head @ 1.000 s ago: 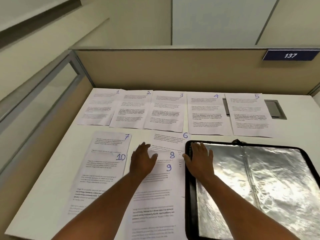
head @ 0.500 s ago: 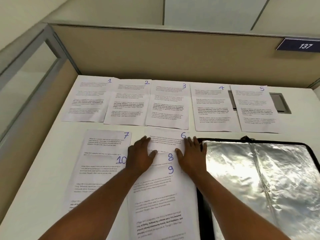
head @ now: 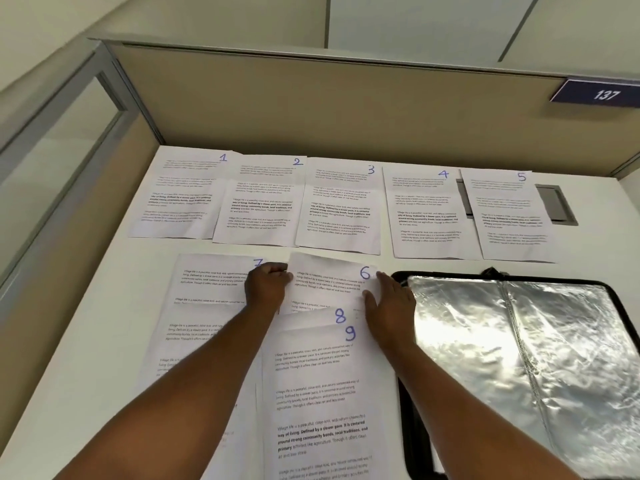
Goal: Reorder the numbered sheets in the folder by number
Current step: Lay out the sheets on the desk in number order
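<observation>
Sheets 1, 2, 3, 4 and 5 lie in a row at the back of the desk. In front, sheet 6 lies partly under sheet 8 and sheet 9. Sheet 7 lies to the left. My left hand grips sheet 6's left edge, fingers curled. My right hand rests on its right edge, thumb on the paper. The open folder, black-rimmed with a shiny clear sleeve, lies at the right.
A beige partition walls the back of the white desk, with a glass panel on the left. A grey cable hatch sits behind sheet 5. A blue sign reads 137.
Both hands slid forward from sheets 8 and 9 to sheet 6's side edges. My left fingers curled on its left edge, which has lifted a little. The view tilted down.
</observation>
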`<action>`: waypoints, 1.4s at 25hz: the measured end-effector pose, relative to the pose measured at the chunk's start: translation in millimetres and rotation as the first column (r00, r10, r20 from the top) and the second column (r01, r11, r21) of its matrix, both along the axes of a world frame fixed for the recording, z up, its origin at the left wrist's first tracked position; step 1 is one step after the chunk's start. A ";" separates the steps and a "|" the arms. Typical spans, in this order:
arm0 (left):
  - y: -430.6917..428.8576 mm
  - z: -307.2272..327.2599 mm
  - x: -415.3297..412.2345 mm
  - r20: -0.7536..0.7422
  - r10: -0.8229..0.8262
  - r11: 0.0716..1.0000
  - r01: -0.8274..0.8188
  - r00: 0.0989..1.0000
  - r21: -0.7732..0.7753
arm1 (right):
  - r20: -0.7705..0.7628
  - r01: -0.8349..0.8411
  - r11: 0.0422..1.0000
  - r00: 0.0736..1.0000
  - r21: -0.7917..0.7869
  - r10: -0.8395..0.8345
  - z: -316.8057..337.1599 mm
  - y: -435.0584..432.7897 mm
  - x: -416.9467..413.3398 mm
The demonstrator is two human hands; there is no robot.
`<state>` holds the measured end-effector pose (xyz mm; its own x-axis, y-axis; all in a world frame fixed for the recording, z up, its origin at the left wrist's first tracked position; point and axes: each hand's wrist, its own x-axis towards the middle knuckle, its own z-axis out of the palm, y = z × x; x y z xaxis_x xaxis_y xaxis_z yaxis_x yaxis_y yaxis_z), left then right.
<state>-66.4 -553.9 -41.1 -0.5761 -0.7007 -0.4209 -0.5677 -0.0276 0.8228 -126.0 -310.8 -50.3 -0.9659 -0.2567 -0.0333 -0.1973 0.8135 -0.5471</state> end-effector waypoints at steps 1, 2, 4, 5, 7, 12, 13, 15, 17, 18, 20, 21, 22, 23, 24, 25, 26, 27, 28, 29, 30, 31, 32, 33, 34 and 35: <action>-3.1 1.6 3.5 -0.048 0.024 0.997 -0.020 0.999 0.077 | 0.038 0.062 0.992 0.998 -0.107 -0.058 4.8 0.0 -1.7; -5.7 4.8 7.5 -0.092 0.042 0.991 -0.030 0.995 0.129 | 0.085 0.124 0.973 0.990 -0.196 -0.109 10.3 -0.2 -3.0; -9.0 13.7 15.3 -0.158 0.060 0.984 -0.032 0.986 0.173 | 0.157 0.193 0.939 0.976 -0.286 -0.153 18.1 -1.5 -6.3; -9.5 19.9 19.0 -0.184 0.066 0.981 -0.030 0.981 0.192 | 0.182 0.208 0.928 0.971 -0.309 -0.157 22.4 -3.0 -8.1; -9.8 32.6 25.1 -0.225 0.073 0.976 -0.023 0.972 0.219 | 0.238 0.246 0.910 0.956 -0.334 -0.171 30.2 -7.2 -11.2; -14.8 50.8 36.0 -0.256 0.089 0.978 -0.036 0.963 0.207 | 0.239 0.267 0.873 0.954 -0.409 -0.179 43.7 -13.0 -12.9; -17.2 51.7 37.9 -0.262 0.086 0.979 -0.032 0.961 0.203 | 0.230 0.258 0.861 0.958 -0.438 -0.170 48.0 -13.1 -12.8; -20.7 52.0 41.2 -0.264 0.076 0.980 -0.022 0.962 0.199 | 0.204 0.242 0.845 0.965 -0.477 -0.162 58.2 -13.2 -14.2; -22.4 54.1 43.4 -0.258 0.057 0.982 -0.007 0.964 0.189 | 0.185 0.242 0.821 0.968 -0.518 -0.169 70.1 -11.7 -16.6; -22.0 56.8 44.2 -0.255 0.040 0.983 0.008 0.966 0.182 | 0.170 0.237 0.813 0.970 -0.533 -0.171 76.5 -10.2 -17.2; -21.1 63.6 42.5 -0.260 -0.008 0.986 0.051 0.966 0.158 | 0.131 0.219 0.807 0.976 -0.548 -0.176 91.8 -7.4 -18.8; -20.4 68.3 40.3 -0.268 -0.029 0.987 0.070 0.963 0.143 | 0.112 0.207 0.804 0.978 -0.557 -0.174 98.9 -6.5 -20.3; -19.0 74.4 38.0 -0.279 -0.047 0.988 0.086 0.959 0.128 | 0.091 0.192 0.801 0.981 -0.567 -0.171 106.8 -5.7 -21.5; -17.4 80.6 35.8 -0.289 -0.059 0.989 0.096 0.955 0.112 | 0.068 0.178 0.799 0.983 -0.574 -0.170 114.8 -4.9 -22.2; -15.8 86.8 33.2 -0.303 -0.066 0.990 0.100 0.951 0.101 | 0.042 0.163 0.800 0.984 -0.577 -0.170 122.7 -4.2 -23.1; -14.1 94.0 30.5 -0.318 -0.067 0.990 0.103 0.946 0.097 | 0.021 0.154 0.800 0.985 -0.580 -0.174 130.1 -2.9 -24.3; -11.9 102.2 28.1 -0.333 -0.068 0.989 0.106 0.940 0.098 | 0.007 0.151 0.797 0.984 -0.585 -0.181 137.2 -0.5 -25.3; -9.8 111.0 25.8 -0.347 -0.074 0.988 0.115 0.935 0.098 | -0.006 0.150 0.790 0.982 -0.595 -0.191 144.5 2.6 -26.1; -7.7 119.4 22.9 -0.358 -0.084 0.987 0.126 0.930 0.096 | -0.025 0.144 0.784 0.980 -0.604 -0.199 151.3 6.1 -27.1; -5.0 127.9 20.1 -0.367 -0.096 0.987 0.137 0.925 0.087 | -0.050 0.134 0.782 0.977 -0.608 -0.206 157.7 10.0 -28.1; -1.1 136.8 18.6 -0.376 -0.110 0.986 0.147 0.920 0.072 | -0.076 0.125 0.783 0.974 -0.609 -0.215 164.6 14.9 -27.7; 4.3 145.1 18.2 -0.385 -0.122 0.986 0.156 0.915 0.057 | -0.098 0.119 0.784 0.970 -0.610 -0.224 171.4 20.7 -27.2; 10.8 152.3 18.4 -0.397 -0.131 0.986 0.162 0.908 0.047 | -0.113 0.113 0.779 0.967 -0.617 -0.230 177.2 27.1 -26.7; 18.0 158.4 19.6 -0.410 -0.136 0.985 0.167 0.902 0.041 | -0.125 0.105 0.771 0.964 -0.628 -0.233 182.4 34.5 -25.7; 26.6 163.4 21.7 -0.422 -0.139 0.985 0.171 0.896 0.038 | -0.138 0.094 0.764 0.962 -0.638 -0.234 186.7 43.0 -23.7; 36.6 168.1 24.4 -0.432 -0.143 0.984 0.173 0.891 0.031 | -0.153 0.084 0.760 0.960 -0.645 -0.236 190.4 52.7 -21.4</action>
